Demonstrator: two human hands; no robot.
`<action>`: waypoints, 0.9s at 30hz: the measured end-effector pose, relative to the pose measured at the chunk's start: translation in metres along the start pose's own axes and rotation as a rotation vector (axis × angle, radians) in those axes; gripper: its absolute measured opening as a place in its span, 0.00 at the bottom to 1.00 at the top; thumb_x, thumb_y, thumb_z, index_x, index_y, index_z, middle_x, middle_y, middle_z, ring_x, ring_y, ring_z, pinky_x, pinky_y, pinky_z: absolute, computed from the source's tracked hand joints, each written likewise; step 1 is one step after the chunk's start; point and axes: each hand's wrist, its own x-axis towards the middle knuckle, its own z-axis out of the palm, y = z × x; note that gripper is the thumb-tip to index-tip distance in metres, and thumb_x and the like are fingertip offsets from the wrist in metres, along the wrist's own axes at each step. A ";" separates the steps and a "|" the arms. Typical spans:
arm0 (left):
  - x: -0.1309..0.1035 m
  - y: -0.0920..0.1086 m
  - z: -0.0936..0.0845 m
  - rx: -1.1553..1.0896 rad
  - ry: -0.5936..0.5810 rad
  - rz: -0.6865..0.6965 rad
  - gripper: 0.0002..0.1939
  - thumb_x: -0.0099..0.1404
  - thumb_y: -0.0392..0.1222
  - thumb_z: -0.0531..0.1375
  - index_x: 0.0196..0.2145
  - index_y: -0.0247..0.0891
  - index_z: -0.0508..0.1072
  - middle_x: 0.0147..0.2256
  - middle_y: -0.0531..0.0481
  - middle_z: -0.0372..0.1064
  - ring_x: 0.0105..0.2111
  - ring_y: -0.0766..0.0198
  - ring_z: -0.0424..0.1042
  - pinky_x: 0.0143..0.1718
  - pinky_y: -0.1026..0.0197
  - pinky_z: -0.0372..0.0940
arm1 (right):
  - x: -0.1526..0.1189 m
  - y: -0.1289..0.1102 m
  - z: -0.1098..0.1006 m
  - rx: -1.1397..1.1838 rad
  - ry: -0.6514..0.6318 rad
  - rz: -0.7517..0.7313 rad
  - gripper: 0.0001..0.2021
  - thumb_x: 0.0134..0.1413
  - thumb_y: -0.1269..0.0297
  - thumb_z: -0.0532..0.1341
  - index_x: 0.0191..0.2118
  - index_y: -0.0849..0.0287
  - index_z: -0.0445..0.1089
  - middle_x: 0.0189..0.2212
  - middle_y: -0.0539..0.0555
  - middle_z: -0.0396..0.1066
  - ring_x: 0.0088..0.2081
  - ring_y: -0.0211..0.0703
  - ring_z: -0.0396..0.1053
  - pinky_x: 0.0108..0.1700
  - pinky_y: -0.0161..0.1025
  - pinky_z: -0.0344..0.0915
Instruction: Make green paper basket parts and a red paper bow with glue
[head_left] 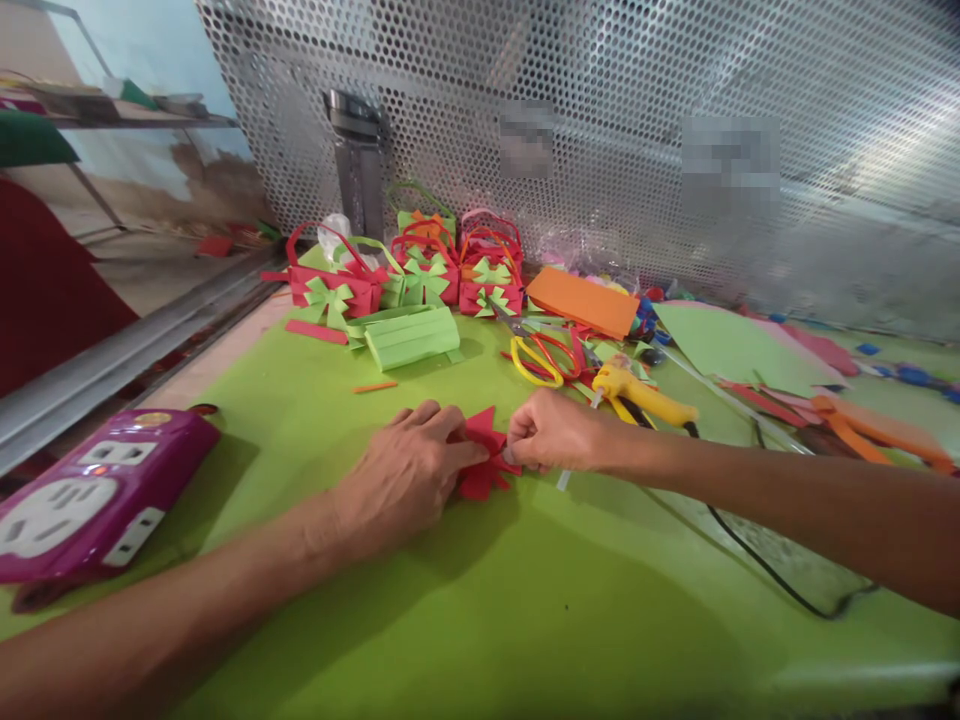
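Observation:
A red paper piece with pointed ends (484, 430) lies on the green table (450, 620) between my hands. My left hand (411, 465) is closed over its left side, thumb reaching onto the middle. At its right side, my right hand (551, 432) is pinched against the paper; whatever is between the fingertips is too small to make out. Just behind my right hand lies a yellow glue gun (645, 392) with a clear stick. Scissors with yellow and red handles (536, 362) rest farther back.
Small red paper baskets (360, 292) with green bows stand at the back near a dark bottle (358, 170). A folded green paper (412, 338) and an orange sheet (583, 300) lie nearby. A purple power socket (105, 490) sits left. A black cable (765, 565) crosses the right side.

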 end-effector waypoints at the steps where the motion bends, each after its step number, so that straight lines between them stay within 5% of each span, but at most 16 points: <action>1: 0.000 0.000 0.000 -0.002 -0.004 -0.003 0.17 0.66 0.35 0.48 0.43 0.46 0.74 0.34 0.46 0.64 0.35 0.60 0.61 0.35 0.58 0.59 | 0.000 0.000 0.000 -0.013 0.008 -0.001 0.05 0.37 0.69 0.58 0.16 0.60 0.67 0.12 0.47 0.64 0.17 0.33 0.60 0.19 0.30 0.54; 17: 0.001 0.001 -0.001 0.023 -0.029 0.006 0.17 0.66 0.35 0.48 0.45 0.46 0.72 0.34 0.46 0.63 0.36 0.60 0.61 0.36 0.57 0.59 | -0.003 -0.008 0.000 -0.139 0.056 -0.035 0.07 0.36 0.67 0.58 0.14 0.60 0.66 0.10 0.44 0.55 0.15 0.30 0.51 0.16 0.32 0.46; 27: 0.000 0.004 -0.004 0.114 -0.062 0.035 0.15 0.66 0.36 0.49 0.44 0.43 0.72 0.34 0.45 0.63 0.35 0.58 0.61 0.35 0.56 0.58 | -0.002 -0.006 0.001 -0.181 0.084 -0.053 0.07 0.37 0.65 0.58 0.16 0.61 0.68 0.11 0.46 0.59 0.15 0.31 0.53 0.16 0.31 0.46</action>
